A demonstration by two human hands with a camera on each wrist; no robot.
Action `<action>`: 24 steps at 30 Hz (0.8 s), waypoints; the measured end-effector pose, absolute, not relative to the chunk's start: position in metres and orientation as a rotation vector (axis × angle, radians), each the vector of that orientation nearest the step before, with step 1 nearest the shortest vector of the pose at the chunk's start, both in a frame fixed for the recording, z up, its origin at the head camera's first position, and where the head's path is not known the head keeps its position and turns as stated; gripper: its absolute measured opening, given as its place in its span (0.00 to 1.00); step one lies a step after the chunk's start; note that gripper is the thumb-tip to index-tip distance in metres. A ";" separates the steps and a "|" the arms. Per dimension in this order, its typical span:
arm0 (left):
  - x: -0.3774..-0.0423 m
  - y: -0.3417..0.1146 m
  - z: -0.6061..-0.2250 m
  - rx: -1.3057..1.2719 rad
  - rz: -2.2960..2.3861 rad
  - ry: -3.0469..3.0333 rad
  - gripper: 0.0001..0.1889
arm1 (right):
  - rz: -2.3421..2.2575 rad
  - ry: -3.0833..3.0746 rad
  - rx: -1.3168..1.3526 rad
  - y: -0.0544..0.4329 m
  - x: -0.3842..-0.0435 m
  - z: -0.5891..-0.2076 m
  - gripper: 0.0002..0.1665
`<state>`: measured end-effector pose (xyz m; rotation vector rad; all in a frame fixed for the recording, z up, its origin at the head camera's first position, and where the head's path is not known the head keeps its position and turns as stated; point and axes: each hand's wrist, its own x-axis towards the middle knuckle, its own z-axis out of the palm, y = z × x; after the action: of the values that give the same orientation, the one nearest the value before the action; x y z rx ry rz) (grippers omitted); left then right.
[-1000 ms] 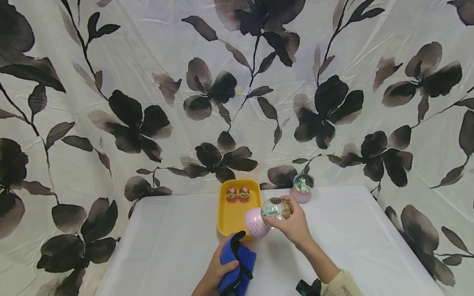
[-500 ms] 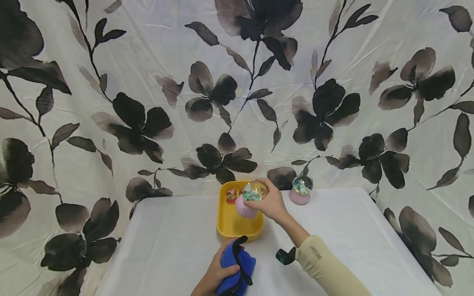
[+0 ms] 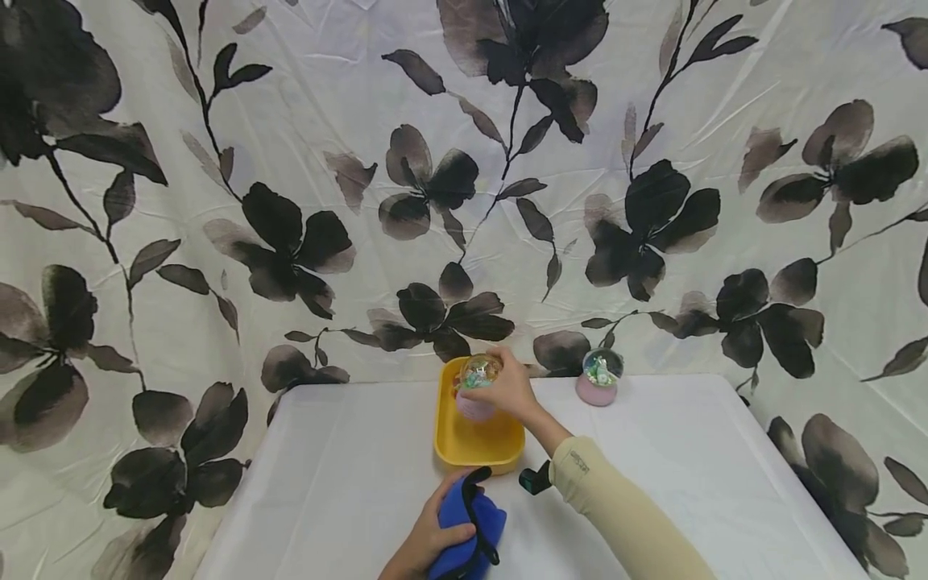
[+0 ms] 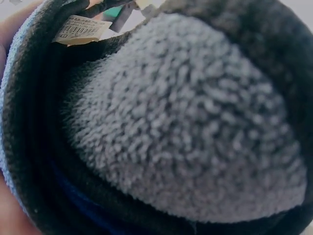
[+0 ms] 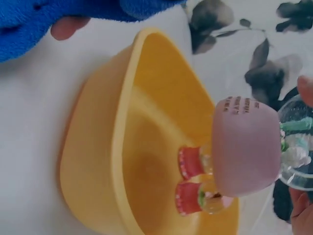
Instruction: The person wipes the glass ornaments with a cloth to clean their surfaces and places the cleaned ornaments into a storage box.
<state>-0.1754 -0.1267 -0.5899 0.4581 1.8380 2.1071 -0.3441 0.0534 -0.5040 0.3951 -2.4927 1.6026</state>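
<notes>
My right hand [image 3: 513,387] grips a snow globe [image 3: 475,408] by its clear dome, over the yellow tub [image 3: 478,453]. In the right wrist view its pink base [image 5: 247,147] hangs below the dome, with small lettering on it; fingertips [image 5: 299,215] show at the glass. Two small red-based snow globes [image 5: 190,198] stand side by side inside the tub, mostly hidden from the head view. In front of the tub, my left hand [image 3: 428,538] holds a folded blue cloth [image 3: 455,515] with black edging. Its fuzzy grey-looking side [image 4: 186,122] fills the left wrist view, beside a printed label [image 4: 82,30].
Another pink-based snow globe [image 3: 598,390] stands at the back right of the white table [image 3: 652,467]. A floral curtain [image 3: 551,266] rises directly behind the table's far edge. A small black device [image 3: 535,478] is by the right sleeve [image 3: 616,499].
My right hand has carried the snow globe leftward and away from me, from the tub's right side to above its far half. My left hand keeps holding the cloth in front.
</notes>
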 end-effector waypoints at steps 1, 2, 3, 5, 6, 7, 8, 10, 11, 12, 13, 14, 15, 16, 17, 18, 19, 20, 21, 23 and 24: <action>-0.175 -0.127 -0.589 0.447 2.101 1.840 0.37 | 1.613 -2.491 0.404 0.052 -0.346 -0.506 0.54; -0.175 -0.127 -0.588 0.437 2.096 1.841 0.37 | 1.626 -2.486 0.412 0.050 -0.348 -0.507 0.53; -0.175 -0.127 -0.587 0.425 2.090 1.844 0.37 | 1.635 -2.484 0.420 0.049 -0.350 -0.509 0.52; -0.175 -0.126 -0.585 0.399 2.075 1.855 0.37 | 1.657 -2.470 0.435 0.046 -0.353 -0.512 0.50; -0.175 -0.126 -0.584 0.384 2.069 1.856 0.37 | 1.673 -2.463 0.431 0.044 -0.354 -0.513 0.49; -0.176 -0.126 -0.584 0.367 2.063 1.858 0.37 | 1.687 -2.451 0.434 0.043 -0.355 -0.514 0.49; -0.176 -0.126 -0.583 0.363 2.060 1.863 0.37 | 1.697 -2.442 0.433 0.042 -0.357 -0.516 0.48; -0.177 -0.126 -0.583 0.363 2.059 1.863 0.36 | 1.711 -2.427 0.436 0.041 -0.359 -0.520 0.49; -0.177 -0.126 -0.583 0.374 2.061 1.863 0.36 | 1.718 -2.421 0.439 0.040 -0.360 -0.522 0.49; -0.178 -0.127 -0.583 0.383 2.067 1.855 0.36 | 1.720 -2.418 0.440 0.040 -0.361 -0.524 0.49; -0.178 -0.127 -0.583 0.393 2.070 1.853 0.36 | 1.725 -2.418 0.438 0.039 -0.362 -0.526 0.49; -0.178 -0.127 -0.584 0.404 2.070 1.850 0.36 | 1.727 -2.422 0.430 0.039 -0.362 -0.529 0.49; -0.178 -0.127 -0.584 0.411 2.068 1.847 0.36 | 1.725 -2.429 0.420 0.039 -0.362 -0.531 0.49; -0.178 -0.128 -0.585 0.413 2.059 1.853 0.36 | 1.726 -2.428 0.421 0.038 -0.362 -0.534 0.49; -0.178 -0.128 -0.585 0.410 2.049 1.859 0.36 | 1.726 -2.438 0.406 0.038 -0.362 -0.536 0.49; -0.178 -0.128 -0.585 0.405 2.042 1.858 0.36 | 1.727 -2.443 0.399 0.037 -0.362 -0.538 0.49; -0.178 -0.129 -0.586 0.399 2.032 1.866 0.36 | 1.729 -2.452 0.387 0.037 -0.362 -0.540 0.49; -0.179 -0.129 -0.586 0.393 2.027 1.867 0.36 | 1.728 -2.457 0.380 0.036 -0.362 -0.542 0.48; -0.179 -0.129 -0.586 0.384 2.025 1.867 0.36 | 1.734 -2.458 0.375 0.035 -0.362 -0.544 0.48; -0.179 -0.129 -0.586 0.376 2.027 1.865 0.36 | 1.748 -2.460 0.359 0.033 -0.363 -0.547 0.46; -0.179 -0.130 -0.586 0.380 2.033 1.860 0.36 | 1.744 -2.463 0.353 0.032 -0.364 -0.548 0.46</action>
<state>-0.1794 -0.1298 -0.5858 0.3800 1.8601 2.0327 -0.3642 0.0316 -0.5481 0.3530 -2.4626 1.7439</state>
